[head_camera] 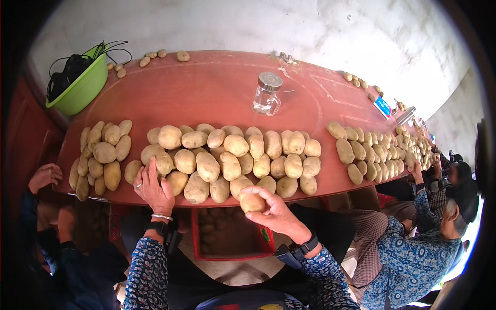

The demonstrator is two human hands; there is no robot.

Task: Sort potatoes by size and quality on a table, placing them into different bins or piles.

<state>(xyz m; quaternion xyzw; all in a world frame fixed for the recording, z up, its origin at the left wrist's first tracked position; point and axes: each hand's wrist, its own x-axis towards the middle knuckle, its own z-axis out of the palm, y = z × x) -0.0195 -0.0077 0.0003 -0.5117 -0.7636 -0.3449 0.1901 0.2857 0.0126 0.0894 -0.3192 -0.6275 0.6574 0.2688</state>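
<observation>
My right hand (273, 209) holds a small potato (252, 203) between thumb and fingers, just in front of the table's near edge. Before me lies a long stacked block of potatoes (207, 166), several rows deep, with some potatoes resting on others. My left hand (154, 190) reaches to the left end of this block, fingers apart, the fingertips against the potatoes there. It wears a ring and a bracelet. What its palm touches is hidden. Both wrists carry dark straps with devices.
The potatoes lie on a red table (201, 93) with a glass mug (266, 95). Smaller potato heaps (104, 152) flank the block. A green basin (83, 87) stands far left. Below is an open red box (234, 250) holding potatoes. People sit at both sides, one hand (44, 177) at left.
</observation>
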